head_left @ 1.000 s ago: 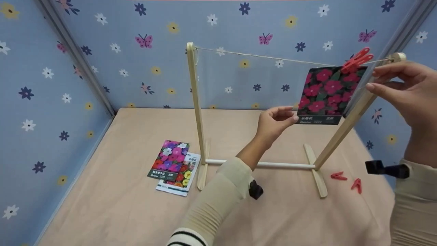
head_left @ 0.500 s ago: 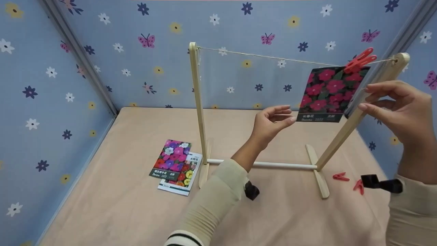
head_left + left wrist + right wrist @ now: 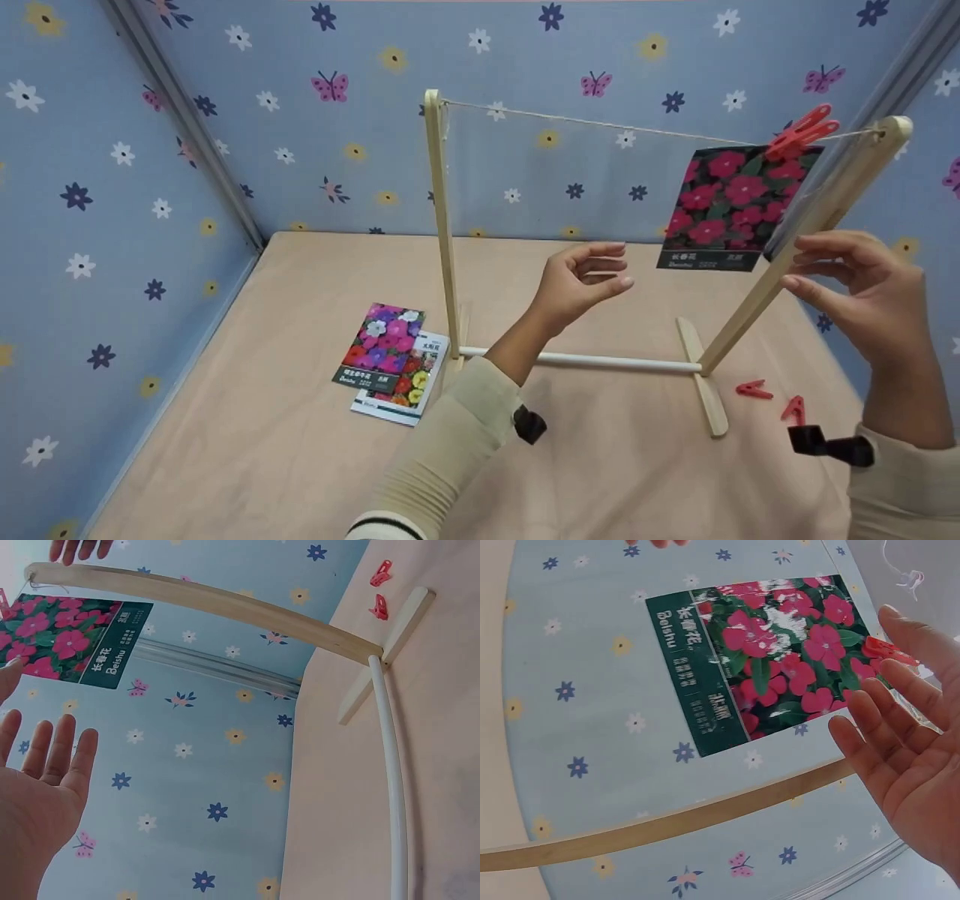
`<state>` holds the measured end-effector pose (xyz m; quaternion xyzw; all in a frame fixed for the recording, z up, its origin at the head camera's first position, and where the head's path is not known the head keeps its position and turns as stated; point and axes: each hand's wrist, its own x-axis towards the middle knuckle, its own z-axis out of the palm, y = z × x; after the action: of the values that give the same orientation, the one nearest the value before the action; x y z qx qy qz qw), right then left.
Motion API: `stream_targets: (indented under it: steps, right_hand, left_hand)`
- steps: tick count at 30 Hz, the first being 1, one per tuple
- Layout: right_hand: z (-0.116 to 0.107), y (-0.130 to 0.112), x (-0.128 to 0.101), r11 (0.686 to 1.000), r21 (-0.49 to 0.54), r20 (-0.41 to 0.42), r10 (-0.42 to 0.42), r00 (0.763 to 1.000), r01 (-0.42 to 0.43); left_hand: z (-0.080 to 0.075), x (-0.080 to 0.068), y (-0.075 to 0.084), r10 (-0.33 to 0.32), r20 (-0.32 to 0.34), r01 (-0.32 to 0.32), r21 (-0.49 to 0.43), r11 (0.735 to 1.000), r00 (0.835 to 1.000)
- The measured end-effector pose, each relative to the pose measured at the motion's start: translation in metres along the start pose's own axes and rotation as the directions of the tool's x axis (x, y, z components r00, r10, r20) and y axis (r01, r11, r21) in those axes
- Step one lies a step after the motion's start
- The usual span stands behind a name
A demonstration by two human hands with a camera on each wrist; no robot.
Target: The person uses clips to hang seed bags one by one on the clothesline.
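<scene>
Below the pegged seed packet [image 3: 731, 206], both hands, left [image 3: 581, 281] and right [image 3: 862, 296], hover empty with fingers loosely spread.

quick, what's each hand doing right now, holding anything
Left hand: open, fingers relaxed, holding nothing, just below the hanging seed packet.
Right hand: open, holding nothing, beside the rack's right post.

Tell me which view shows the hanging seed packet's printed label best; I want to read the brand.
The right wrist view: the seed packet fills the frame and "Beishu" is legible. The left wrist view shows it smaller at the frame's edge, "Beishu" still readable. The head view shows the whole packet pegged on the string, label too small to read.
</scene>
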<state>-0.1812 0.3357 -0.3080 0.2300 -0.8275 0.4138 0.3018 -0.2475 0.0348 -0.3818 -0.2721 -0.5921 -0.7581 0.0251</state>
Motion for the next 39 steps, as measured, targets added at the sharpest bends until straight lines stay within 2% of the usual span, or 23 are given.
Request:
stream_targets:
  steps: [10,13,18,20,28,33,36,39]
  right_hand:
    - [0.015,0.014,-0.034,0.997,0.042,-0.047,0.063,0.997,-0.061]
    - [0.018,0.017,-0.042,0.993,0.101,-0.059,0.072,0.996,-0.066]
    - [0.024,0.023,-0.056,0.979,0.182,-0.079,0.108,0.991,-0.092]
    - [0.027,0.025,-0.062,0.979,0.171,-0.078,0.128,0.989,-0.113]
    - [0.033,0.032,-0.084,0.954,0.185,-0.051,0.249,0.967,-0.236]
    - [0.035,0.036,-0.095,0.956,0.147,0.01,0.255,0.967,-0.253]
    - [0.036,0.039,-0.1,0.957,0.146,0.049,0.245,0.968,-0.25]
    - [0.038,0.042,-0.103,0.953,0.137,0.053,0.264,0.963,-0.269]
  left_hand:
    - [-0.015,-0.017,-0.001,0.04,0.03,-0.044,0.12,0.992,0.999]
    - [-0.022,-0.023,-0.003,0.049,0.042,-0.055,0.137,0.989,0.998]
    - [-0.033,-0.035,-0.007,0.035,0.04,-0.042,0.184,0.982,0.999]
    - [-0.038,-0.041,-0.006,0.023,0.038,-0.03,0.219,0.975,0.999]
    - [-0.053,-0.058,-0.005,0.028,0.05,-0.043,0.33,0.943,0.998]
    - [-0.06,-0.068,-0.002,0.047,0.063,-0.066,0.351,0.934,0.997]
    - [-0.06,-0.075,0.007,0.05,0.073,-0.073,0.356,0.932,0.996]
    - [-0.06,-0.082,0.019,0.045,0.079,-0.07,0.354,0.933,0.996]
